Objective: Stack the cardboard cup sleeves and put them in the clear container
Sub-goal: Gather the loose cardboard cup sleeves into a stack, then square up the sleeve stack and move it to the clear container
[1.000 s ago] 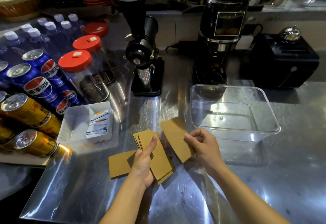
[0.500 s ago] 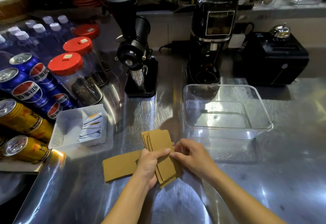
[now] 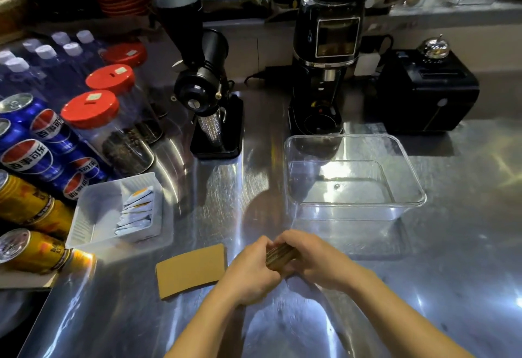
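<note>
A stack of brown cardboard cup sleeves (image 3: 279, 254) stands on edge on the steel counter, pressed between both hands. My left hand (image 3: 251, 273) grips its left side and my right hand (image 3: 313, 259) covers its right side, so only the top edges show. One more sleeve (image 3: 190, 270) lies flat on the counter just left of my left hand. The clear container (image 3: 353, 205) stands beyond my right hand with nothing in it.
A white tray (image 3: 93, 216) of sachets sits to the left. Behind it are red-lidded jars (image 3: 93, 112), blue and gold cans (image 3: 31, 157) and water bottles. Two black grinders (image 3: 209, 98) (image 3: 324, 55) and a black box (image 3: 423, 89) stand at the back.
My right hand brought a loose sleeve onto the fanned sleeves in my left hand. Both hands then closed on the stack and turned it on edge, lower on the counter.
</note>
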Available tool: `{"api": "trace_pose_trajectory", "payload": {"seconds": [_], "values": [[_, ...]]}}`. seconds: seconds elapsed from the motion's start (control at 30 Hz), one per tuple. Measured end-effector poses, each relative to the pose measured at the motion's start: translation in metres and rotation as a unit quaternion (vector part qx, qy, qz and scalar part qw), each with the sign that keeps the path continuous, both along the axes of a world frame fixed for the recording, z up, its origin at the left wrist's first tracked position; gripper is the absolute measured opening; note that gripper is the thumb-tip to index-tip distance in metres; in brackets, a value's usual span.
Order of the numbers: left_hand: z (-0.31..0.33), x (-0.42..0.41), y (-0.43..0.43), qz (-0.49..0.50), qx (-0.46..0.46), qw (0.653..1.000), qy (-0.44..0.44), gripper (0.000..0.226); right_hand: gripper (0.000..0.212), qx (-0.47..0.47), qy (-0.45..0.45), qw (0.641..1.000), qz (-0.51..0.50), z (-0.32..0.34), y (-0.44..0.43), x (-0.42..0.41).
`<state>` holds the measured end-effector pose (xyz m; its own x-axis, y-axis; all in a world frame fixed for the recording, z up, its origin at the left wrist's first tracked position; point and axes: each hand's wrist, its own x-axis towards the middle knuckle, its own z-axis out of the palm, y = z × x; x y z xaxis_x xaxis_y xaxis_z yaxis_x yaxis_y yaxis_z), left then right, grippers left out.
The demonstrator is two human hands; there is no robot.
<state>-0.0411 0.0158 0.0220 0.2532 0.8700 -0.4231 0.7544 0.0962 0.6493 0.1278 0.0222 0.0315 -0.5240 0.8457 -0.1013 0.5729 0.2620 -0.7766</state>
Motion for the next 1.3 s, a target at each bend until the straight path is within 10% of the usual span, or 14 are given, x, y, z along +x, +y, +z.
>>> {"api": "trace_pose_trajectory", "payload": {"seconds": [0.2, 0.33, 0.53, 0.73, 1.3], "values": [[-0.001, 0.005, 0.004, 0.040, 0.201, 0.974, 0.095, 0.032, 0.033, 0.022, 0.087, 0.981, -0.173, -0.028, -0.013, 0.014], [-0.004, -0.004, 0.006, 0.146, 0.092, 0.977, -0.126, 0.030, 0.042, -0.003, 0.149, 0.952, -0.266, -0.040, -0.020, 0.025], [-0.031, 0.028, -0.008, 0.307, 0.015, 0.865, -0.397, 0.020, 0.018, -0.065, 0.294, 0.900, -0.315, -0.041, -0.029, 0.009], [-0.035, 0.042, -0.010, 0.366, 0.045, 0.847, -0.384, 0.031, 0.008, -0.078, 0.330, 0.819, -0.464, -0.045, -0.027, -0.006], [-0.041, 0.040, -0.013, 0.332, 0.052, 0.849, -0.407, 0.030, 0.021, -0.065, 0.357, 0.790, -0.494, -0.051, -0.037, -0.011]]}}
